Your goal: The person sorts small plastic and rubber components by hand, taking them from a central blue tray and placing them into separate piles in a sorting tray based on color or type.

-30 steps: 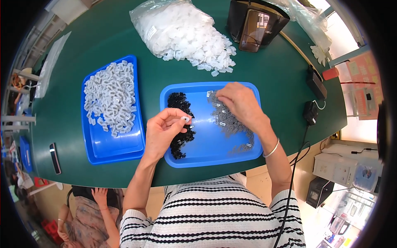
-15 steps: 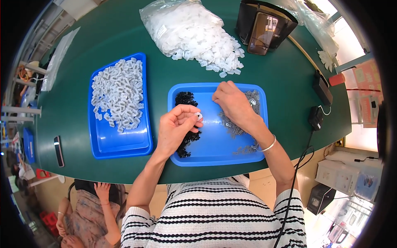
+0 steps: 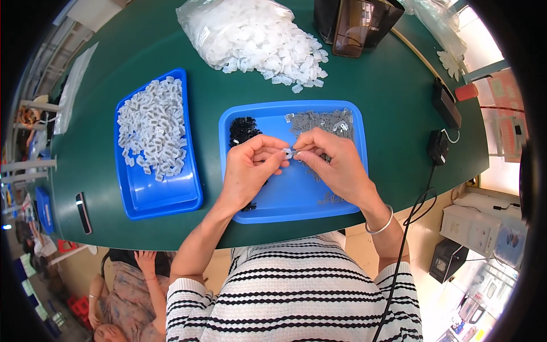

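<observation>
Over the blue tray (image 3: 273, 208), left hand (image 3: 248, 171) and right hand (image 3: 336, 165) pinching one small clear clip (image 3: 288, 153), black bits (image 3: 244, 130) beside.

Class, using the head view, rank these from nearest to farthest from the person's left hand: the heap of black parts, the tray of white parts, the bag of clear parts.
1. heap of black parts, just beyond the left hand.
2. tray of white parts, to its left.
3. bag of clear parts, at the table's far side.

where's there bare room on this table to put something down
Bare green table lies right of the middle tray, up to the black adapters. A narrower strip runs between the two trays, and another between the left tray and the clear bag. It is crowded at the top, around the heap of white parts, and inside both trays.
</observation>
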`<action>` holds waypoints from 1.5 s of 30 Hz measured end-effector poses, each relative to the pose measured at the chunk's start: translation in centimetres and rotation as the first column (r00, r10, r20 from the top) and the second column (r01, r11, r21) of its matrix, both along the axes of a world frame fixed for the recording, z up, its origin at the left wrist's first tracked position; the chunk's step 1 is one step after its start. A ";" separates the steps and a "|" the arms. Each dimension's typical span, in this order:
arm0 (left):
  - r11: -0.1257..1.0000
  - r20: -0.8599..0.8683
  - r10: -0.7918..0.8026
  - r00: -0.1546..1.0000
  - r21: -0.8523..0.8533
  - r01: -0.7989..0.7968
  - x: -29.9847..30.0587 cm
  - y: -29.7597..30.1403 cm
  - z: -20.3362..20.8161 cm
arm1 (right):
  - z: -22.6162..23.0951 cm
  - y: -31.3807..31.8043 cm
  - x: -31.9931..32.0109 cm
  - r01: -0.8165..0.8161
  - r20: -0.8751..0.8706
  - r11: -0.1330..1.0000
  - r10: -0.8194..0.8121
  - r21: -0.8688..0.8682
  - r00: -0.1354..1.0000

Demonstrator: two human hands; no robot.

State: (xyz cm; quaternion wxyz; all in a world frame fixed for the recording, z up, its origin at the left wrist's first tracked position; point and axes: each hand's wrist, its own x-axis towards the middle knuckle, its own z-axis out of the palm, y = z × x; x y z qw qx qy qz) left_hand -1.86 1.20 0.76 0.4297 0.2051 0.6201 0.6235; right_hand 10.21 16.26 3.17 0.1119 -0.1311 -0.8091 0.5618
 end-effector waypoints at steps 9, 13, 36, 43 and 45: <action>1.000 -0.134 0.018 0.991 0.019 -0.015 1.2 -0.3 0.3 | 0.0 0.5 0.1 -0.121 0.020 0.987 0.120 0.101 0.993; 0.998 -0.325 0.047 0.944 0.046 -0.034 1.7 -0.1 0.5 | 0.1 0.6 0.0 -0.111 0.024 0.991 0.109 0.071 0.994; 0.989 -0.422 0.131 0.897 -0.011 -0.150 0.0 -5.2 -0.1 | -2.3 -1.4 -1.4 -0.096 0.045 0.990 0.101 -0.102 0.994; 0.739 -0.763 0.427 0.485 -0.015 -0.674 -11.4 -16.5 -1.9 | -1.9 3.8 -0.1 0.148 0.017 0.932 -0.163 0.330 0.987; 0.747 -0.898 0.239 0.369 -0.073 -0.661 -12.0 -16.4 -2.8 | -1.7 2.8 -0.9 -0.066 -0.033 0.830 0.101 0.554 0.994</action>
